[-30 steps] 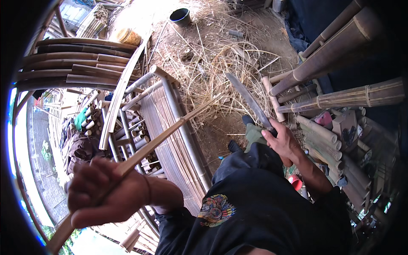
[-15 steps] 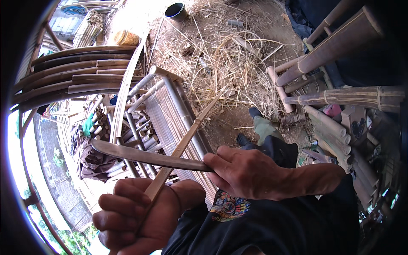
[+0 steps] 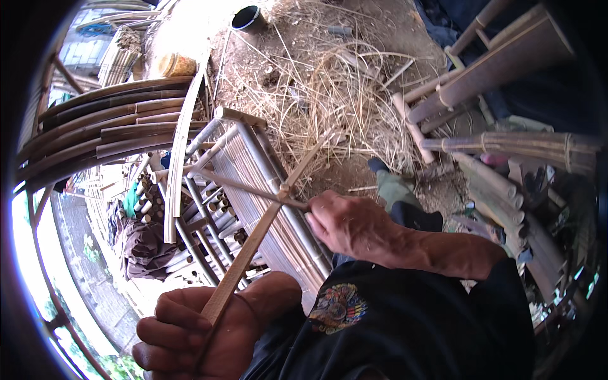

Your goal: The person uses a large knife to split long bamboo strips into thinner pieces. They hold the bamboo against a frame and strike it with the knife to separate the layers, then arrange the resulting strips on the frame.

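Observation:
My left hand (image 3: 196, 329), at the lower left, is closed around the near end of a split bamboo strip (image 3: 250, 249). The strip slants away from me to the upper right, with a node about where the blade crosses it. My right hand (image 3: 361, 225) grips a long knife (image 3: 237, 184); the fingers hide its handle. Its blade points left, seen nearly edge-on, and lies across the strip. I cannot tell how deep the edge sits in the bamboo.
A slatted bamboo bench (image 3: 253, 183) stands beyond the strip. Shavings (image 3: 335, 95) litter the dirt floor. Split bamboo lengths (image 3: 114, 117) are stacked at left, near a dark bucket (image 3: 249, 20) and yellow container (image 3: 176, 65). A bamboo frame (image 3: 494, 69) stands at right.
My right hand and the knife have moved away from me along the strip. The blade has turned from showing its flat side to nearly edge-on. My left hand keeps its hold, slightly lower.

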Demonstrator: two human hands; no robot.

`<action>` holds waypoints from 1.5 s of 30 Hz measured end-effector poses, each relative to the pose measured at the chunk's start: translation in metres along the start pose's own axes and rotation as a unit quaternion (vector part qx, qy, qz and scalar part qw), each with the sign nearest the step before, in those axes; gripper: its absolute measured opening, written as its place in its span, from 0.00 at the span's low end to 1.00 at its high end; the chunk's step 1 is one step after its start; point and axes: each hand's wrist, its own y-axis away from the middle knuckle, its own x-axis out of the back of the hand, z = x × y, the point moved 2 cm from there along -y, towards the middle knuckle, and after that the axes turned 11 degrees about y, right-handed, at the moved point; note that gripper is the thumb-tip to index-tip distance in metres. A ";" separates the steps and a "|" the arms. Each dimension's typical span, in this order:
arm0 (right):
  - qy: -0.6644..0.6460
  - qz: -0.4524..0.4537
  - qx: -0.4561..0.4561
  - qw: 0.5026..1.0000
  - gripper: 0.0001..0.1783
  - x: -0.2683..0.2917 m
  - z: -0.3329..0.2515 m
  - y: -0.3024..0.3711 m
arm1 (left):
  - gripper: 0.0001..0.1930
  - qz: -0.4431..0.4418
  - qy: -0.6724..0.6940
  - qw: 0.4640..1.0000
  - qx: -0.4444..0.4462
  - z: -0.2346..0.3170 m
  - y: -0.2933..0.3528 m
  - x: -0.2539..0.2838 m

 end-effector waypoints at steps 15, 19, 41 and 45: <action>-0.053 0.112 0.112 0.986 0.10 -0.008 -0.022 -0.013 | 0.25 0.008 -0.017 1.000 0.005 -0.012 -0.009 0.010; 0.114 -0.077 -0.103 0.985 0.07 -0.123 0.145 -0.008 | 0.25 -0.032 -0.004 0.999 0.039 -0.011 -0.021 0.034; 0.227 0.052 0.109 0.966 0.09 -0.307 0.353 -0.079 | 0.29 -0.021 0.028 0.981 0.192 -0.254 0.185 0.104; 0.612 -0.225 0.397 0.646 0.03 -0.344 0.406 -0.075 | 0.23 -0.039 -0.015 0.982 0.186 -0.272 0.180 0.090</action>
